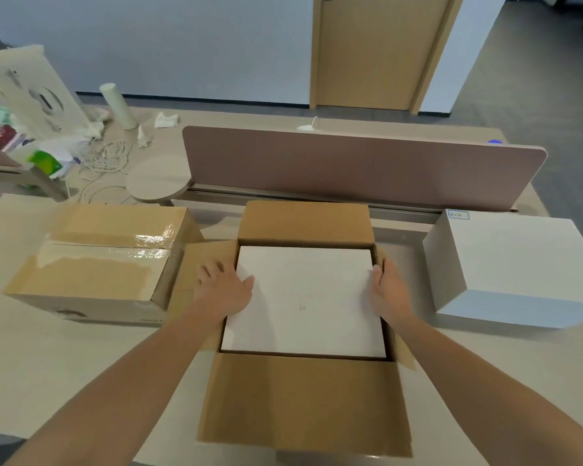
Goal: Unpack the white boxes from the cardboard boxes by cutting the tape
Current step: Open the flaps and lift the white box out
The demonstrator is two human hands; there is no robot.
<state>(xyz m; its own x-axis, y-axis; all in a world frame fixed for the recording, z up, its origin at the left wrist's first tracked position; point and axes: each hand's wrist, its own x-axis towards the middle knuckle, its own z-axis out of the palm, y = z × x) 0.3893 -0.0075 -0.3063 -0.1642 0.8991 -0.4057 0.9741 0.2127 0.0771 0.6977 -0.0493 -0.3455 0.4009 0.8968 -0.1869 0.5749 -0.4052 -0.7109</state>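
- Hands flank white box in open cardboard box, equally near, one per side.
- Each lies flat-fingered, left hand and right hand alike, clasping nothing yet.

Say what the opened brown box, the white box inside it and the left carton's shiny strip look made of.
Opened brown box: matt cardboard, stiff creased flaps. White box inside: probably smooth matt card or foam. Shiny strip: clear glossy plastic tape, showing glare.
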